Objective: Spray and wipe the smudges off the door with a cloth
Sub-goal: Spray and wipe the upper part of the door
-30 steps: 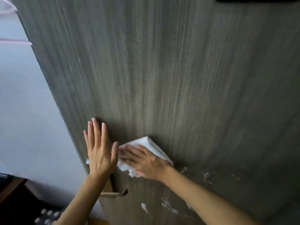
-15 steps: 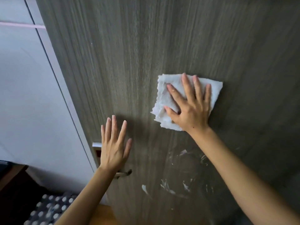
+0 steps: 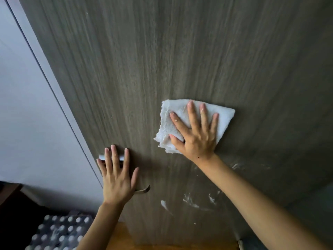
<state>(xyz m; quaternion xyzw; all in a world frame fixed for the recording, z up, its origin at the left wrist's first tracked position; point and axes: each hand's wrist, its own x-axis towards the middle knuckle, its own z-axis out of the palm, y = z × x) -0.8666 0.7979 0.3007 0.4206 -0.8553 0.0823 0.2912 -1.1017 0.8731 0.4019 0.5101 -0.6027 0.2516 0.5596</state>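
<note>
A grey wood-grain door (image 3: 180,60) fills most of the view. My right hand (image 3: 195,134) presses a folded white cloth (image 3: 224,118) flat against the door with straight, spread fingers. My left hand (image 3: 117,175) lies flat on the door near its left edge, over the lock plate (image 3: 101,156) and above the metal handle (image 3: 144,190). White smudges (image 3: 191,201) streak the door below the cloth, with fainter ones (image 3: 237,166) to the right of my right forearm.
A pale wall (image 3: 27,105) lies left of the door edge. A pack of bottles with white caps (image 3: 59,231) sits on the floor at lower left. Dark furniture (image 3: 9,193) stands beside it. Wooden floor (image 3: 122,237) shows under the door.
My right hand carried the cloth from beside the left hand, low on the door, up and to the right. My left hand has stayed flat by the door's edge.
</note>
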